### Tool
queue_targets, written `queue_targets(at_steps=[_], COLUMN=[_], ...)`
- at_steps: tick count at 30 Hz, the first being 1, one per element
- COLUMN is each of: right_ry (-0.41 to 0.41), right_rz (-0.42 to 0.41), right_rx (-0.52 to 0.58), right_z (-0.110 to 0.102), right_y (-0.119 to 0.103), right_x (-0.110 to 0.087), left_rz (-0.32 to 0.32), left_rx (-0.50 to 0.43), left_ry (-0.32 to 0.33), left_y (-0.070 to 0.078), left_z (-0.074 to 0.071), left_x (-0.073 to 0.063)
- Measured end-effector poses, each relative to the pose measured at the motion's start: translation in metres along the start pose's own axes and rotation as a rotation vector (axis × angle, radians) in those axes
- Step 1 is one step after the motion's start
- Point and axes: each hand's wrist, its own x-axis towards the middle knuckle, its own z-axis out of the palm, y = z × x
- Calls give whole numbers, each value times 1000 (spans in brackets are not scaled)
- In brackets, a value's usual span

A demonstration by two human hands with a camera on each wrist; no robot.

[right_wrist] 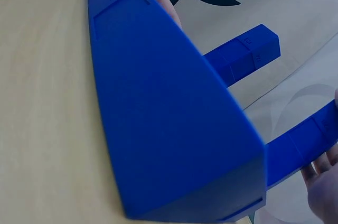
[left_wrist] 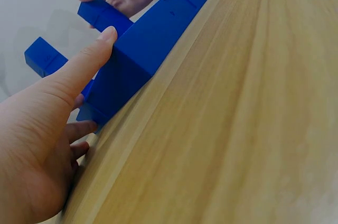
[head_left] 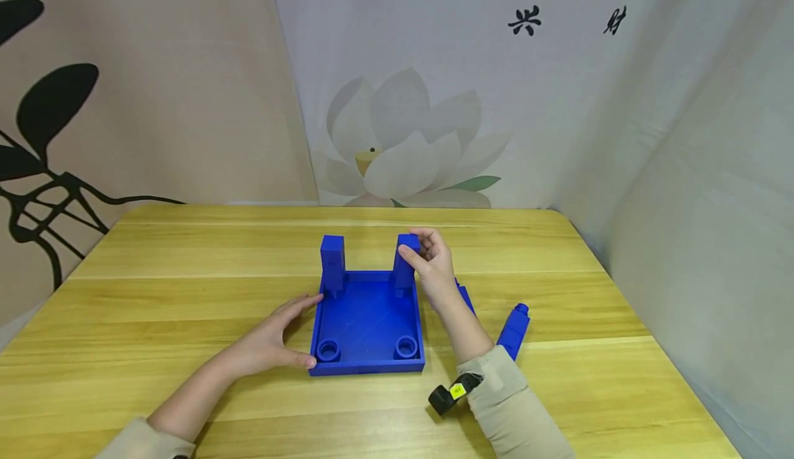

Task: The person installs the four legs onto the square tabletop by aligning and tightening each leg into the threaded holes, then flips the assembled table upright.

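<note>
A square blue plastic tabletop [head_left: 372,321] lies underside up on the table, with a raised rim and round sockets in its two near corners. Blue legs stand upright in its far corners: the far-left leg [head_left: 333,262] and the far-right leg [head_left: 403,269]. My right hand [head_left: 436,266] pinches the top of the far-right leg, thumb on the near side and fingers behind. At the left wall my left hand [head_left: 273,338] is spread, its thumb at the near-left corner and its fingertips farther back along the rim.
Right of the tabletop lie two more blue legs, one loose leg [head_left: 513,331] with a stepped round end and another leg [head_left: 465,297], both partly behind my right forearm. The wooden table [head_left: 217,259] ends at a hanging printed cloth [head_left: 403,32].
</note>
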Motion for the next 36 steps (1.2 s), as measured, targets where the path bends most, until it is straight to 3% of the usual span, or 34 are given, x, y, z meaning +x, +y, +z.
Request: queue_targets(at_steps=[18, 23, 30, 36], right_ry=[86, 29, -104, -118], right_rz=[37, -14, -111, -137], right_rx=[-97, -119, -16, 18], right_z=[3, -1, -7, -7], right_y=[-2, -2, 0, 2], right_x=[1, 1, 0, 1], left_rz=[-15, -21, -27, -24], left_rx=[1, -2, 6, 5], left_ry=[1, -3, -5, 1], left_y=[1, 1, 1, 1], left_z=[1, 1, 0, 0], left_x=[-1, -1, -1, -1])
